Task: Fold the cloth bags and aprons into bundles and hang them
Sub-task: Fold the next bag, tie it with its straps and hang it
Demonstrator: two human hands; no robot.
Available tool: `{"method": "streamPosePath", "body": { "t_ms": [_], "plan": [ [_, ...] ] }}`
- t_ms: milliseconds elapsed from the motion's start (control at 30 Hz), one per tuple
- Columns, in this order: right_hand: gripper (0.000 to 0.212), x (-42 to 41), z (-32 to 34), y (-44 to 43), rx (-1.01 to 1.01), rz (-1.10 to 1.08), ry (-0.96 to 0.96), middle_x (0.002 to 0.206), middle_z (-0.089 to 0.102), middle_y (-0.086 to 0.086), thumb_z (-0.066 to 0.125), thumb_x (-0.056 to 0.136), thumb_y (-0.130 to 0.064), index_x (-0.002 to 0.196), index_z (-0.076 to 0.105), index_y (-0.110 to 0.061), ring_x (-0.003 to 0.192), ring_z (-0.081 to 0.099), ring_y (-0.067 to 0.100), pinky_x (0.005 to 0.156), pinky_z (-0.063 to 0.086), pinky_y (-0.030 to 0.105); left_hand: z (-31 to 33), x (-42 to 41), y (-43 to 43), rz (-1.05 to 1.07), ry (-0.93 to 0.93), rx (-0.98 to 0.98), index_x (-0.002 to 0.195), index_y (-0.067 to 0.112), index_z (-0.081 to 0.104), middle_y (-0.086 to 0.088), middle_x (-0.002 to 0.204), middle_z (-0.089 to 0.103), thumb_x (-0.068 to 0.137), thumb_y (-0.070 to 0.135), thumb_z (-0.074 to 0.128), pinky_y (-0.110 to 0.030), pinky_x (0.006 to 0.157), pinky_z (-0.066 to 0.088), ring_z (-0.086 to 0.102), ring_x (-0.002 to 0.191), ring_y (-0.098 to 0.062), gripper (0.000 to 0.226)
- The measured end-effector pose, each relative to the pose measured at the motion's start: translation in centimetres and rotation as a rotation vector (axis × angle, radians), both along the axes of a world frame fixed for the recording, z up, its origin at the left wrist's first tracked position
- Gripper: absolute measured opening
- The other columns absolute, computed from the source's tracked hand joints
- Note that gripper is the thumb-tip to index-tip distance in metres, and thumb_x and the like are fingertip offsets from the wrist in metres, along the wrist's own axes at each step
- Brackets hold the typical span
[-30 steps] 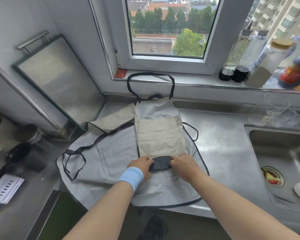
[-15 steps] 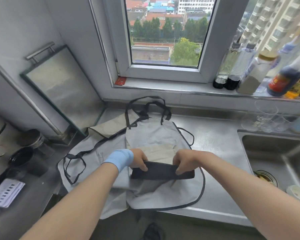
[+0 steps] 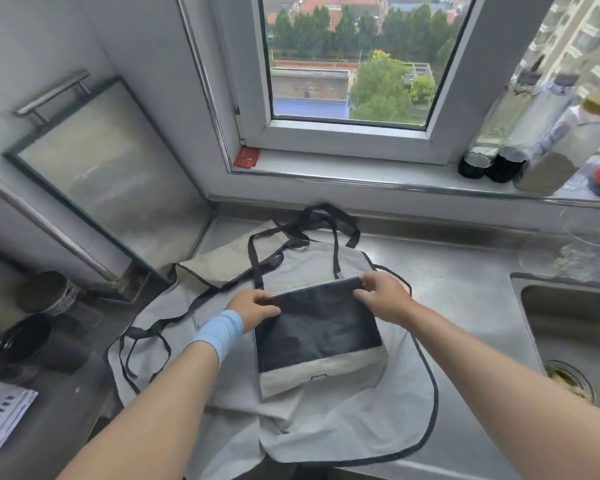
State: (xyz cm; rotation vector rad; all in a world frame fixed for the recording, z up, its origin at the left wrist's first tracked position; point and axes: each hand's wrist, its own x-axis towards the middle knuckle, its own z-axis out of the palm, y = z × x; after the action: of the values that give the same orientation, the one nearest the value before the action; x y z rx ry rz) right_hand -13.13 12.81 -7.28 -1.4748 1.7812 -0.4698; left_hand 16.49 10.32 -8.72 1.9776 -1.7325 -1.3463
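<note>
A cloth bag (image 3: 317, 336) with a dark panel and a pale lower band lies folded over itself on the steel counter. Its black handles (image 3: 329, 223) trail toward the window. My left hand (image 3: 255, 308), with a blue band at the wrist, pinches the folded dark edge at its left corner. My right hand (image 3: 383, 297) pinches the same edge at its right corner. Under the bag spreads a light grey apron (image 3: 343, 424) with black trim and straps. Part of a beige cloth (image 3: 222, 261) shows at the back left.
A sink (image 3: 568, 327) lies at the right, with clear glasses (image 3: 586, 244) behind it. Bottles (image 3: 499, 140) line the window sill. A glass-fronted board (image 3: 94, 174) leans on the left wall. Dark jars (image 3: 45, 292) and a paper sheet (image 3: 0, 414) sit at the left.
Both hands have carried the bag's dark lower edge up and away from me, folding it over the rest of the bag. The handles have bunched nearer the window.
</note>
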Motion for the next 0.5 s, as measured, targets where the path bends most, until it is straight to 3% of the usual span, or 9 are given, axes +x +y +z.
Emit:
{"method": "streamPosePath", "body": {
  "t_ms": [133, 233, 300, 400, 500],
  "plan": [
    [0.012, 2.3, -2.5, -2.3, -0.032, -0.070, 0.102, 0.100, 0.066, -0.001, 0.052, 0.095, -0.025, 0.102, 0.060, -0.019, 0.095, 0.060, 0.023, 0.083, 0.048, 0.037, -1.6, -0.4, -1.6, 0.100, -0.131, -0.102, 0.100, 0.031, 0.068, 0.006, 0.107, 0.068, 0.076, 0.033, 0.073, -0.028, 0.089, 0.047, 0.061, 0.098, -0.017, 0.025],
    [0.015, 3.8, -4.6, -3.8, -0.002, -0.084, 0.142, 0.108, 0.064, 0.002, 0.046, 0.098, -0.026, 0.110, 0.054, -0.021, 0.100, 0.059, 0.028, 0.083, 0.047, 0.039, -2.8, -1.8, -1.7, -0.013, -0.509, -0.414, 0.120, 0.029, 0.059, 0.005, 0.122, 0.058, 0.078, 0.023, 0.068, -0.035, 0.098, 0.038, 0.049, 0.116, -0.023, 0.043],
    [0.015, 4.3, -5.1, -3.9, 0.013, -0.094, 0.171, 0.107, 0.065, 0.003, 0.043, 0.099, -0.026, 0.111, 0.051, -0.020, 0.097, 0.058, 0.029, 0.079, 0.046, 0.039, -2.9, -3.8, -0.7, -0.123, -0.499, -0.591, 0.127, 0.025, 0.056, 0.003, 0.131, 0.053, 0.078, 0.021, 0.065, -0.035, 0.101, 0.033, 0.046, 0.121, -0.024, 0.049],
    [0.017, 5.2, -6.0, -4.2, -0.037, -0.114, 0.208, 0.108, 0.064, 0.006, 0.041, 0.098, -0.023, 0.112, 0.050, -0.018, 0.094, 0.058, 0.029, 0.075, 0.044, 0.038, -4.1, -6.6, 0.7, -0.428, -0.476, -0.470, 0.145, 0.025, 0.038, -0.001, 0.155, 0.030, 0.090, 0.038, 0.051, -0.038, 0.116, 0.017, 0.024, 0.143, -0.023, 0.057],
    [0.035, 6.1, -6.8, -3.6, -0.183, -0.084, 0.367, 0.121, 0.055, 0.010, 0.051, 0.093, -0.016, 0.127, 0.047, -0.013, 0.102, 0.055, 0.032, 0.080, 0.046, 0.042, -6.2, -7.2, 1.7, -0.505, -0.564, -0.262, 0.155, 0.028, 0.006, 0.001, 0.163, -0.010, 0.096, 0.054, 0.034, -0.051, 0.119, -0.003, -0.011, 0.149, -0.022, 0.070]
  ]
}}
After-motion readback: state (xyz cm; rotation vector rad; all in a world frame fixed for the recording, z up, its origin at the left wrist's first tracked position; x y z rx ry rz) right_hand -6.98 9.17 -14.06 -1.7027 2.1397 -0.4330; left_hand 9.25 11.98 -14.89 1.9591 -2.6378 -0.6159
